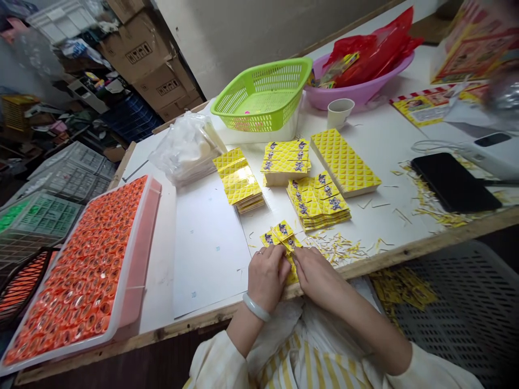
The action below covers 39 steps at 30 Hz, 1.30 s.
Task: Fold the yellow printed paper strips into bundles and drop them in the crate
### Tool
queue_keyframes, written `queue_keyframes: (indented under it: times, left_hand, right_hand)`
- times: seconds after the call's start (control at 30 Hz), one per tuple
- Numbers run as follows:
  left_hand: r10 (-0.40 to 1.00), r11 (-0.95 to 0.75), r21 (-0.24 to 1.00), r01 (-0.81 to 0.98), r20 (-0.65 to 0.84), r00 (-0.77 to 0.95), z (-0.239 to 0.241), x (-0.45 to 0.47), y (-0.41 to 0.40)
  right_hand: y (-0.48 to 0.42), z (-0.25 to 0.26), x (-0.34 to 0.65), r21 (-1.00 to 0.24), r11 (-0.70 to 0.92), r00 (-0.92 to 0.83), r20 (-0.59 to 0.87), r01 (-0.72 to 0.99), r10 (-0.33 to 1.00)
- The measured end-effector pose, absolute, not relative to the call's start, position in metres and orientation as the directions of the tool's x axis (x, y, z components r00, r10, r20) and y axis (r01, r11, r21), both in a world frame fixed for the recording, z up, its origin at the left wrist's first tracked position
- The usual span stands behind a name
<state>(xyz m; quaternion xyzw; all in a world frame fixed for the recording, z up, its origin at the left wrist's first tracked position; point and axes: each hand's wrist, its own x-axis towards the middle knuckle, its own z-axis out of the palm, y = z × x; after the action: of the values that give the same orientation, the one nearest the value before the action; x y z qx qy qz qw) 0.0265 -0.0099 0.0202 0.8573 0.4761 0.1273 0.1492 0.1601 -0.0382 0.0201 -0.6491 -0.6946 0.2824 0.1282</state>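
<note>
At the table's front edge my left hand (267,273) and my right hand (318,270) are closed on a yellow printed card sheet (283,231) with small cartoon figures. My fingers partly hide the sheet, and it looks split into strips. Just beyond lies a stack of similar printed cards (318,200). Another stack with figures (285,156) stands behind it, and a patterned yellow stack (238,178) is to its left. A long yellow block of sheets (344,162) lies at the right. Thin paper scraps (336,247) are scattered beside my right hand.
An orange-filled tray (138,265) stands at the left. Behind are a plastic bag (188,148), a green basket (263,97), a paper cup (340,112) and a purple basin (360,94). A black phone (456,181) lies right. Below the edge sits a grey basket (466,302) with yellow pieces.
</note>
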Motion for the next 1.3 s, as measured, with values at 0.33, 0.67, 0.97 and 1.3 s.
queue_keyframes:
  times: [0.33,0.67,0.97,1.3]
  left_hand:
    - [0.856,-0.456,0.570,0.683,0.073,0.511,0.023,0.015,-0.010]
    - [0.912,-0.383,0.405,0.831,0.023,0.409,0.022,0.035,-0.012]
    - [0.965,-0.244,0.478,0.844,0.030,0.262,0.020,0.045,-0.018]
    - [0.985,-0.158,0.484,0.861,0.024,0.168,0.016,0.050,-0.023]
  right_hand:
    - [-0.038,0.019,0.162,-0.530,0.033,-0.162,-0.198,0.848,0.967]
    - [-0.037,0.019,0.162,-0.528,0.032,-0.160,-0.199,0.849,0.967]
    - [-0.037,0.016,0.164,-0.558,0.002,-0.156,-0.228,0.830,0.961]
    - [-0.037,0.019,0.161,-0.551,-0.008,-0.155,-0.248,0.835,0.956]
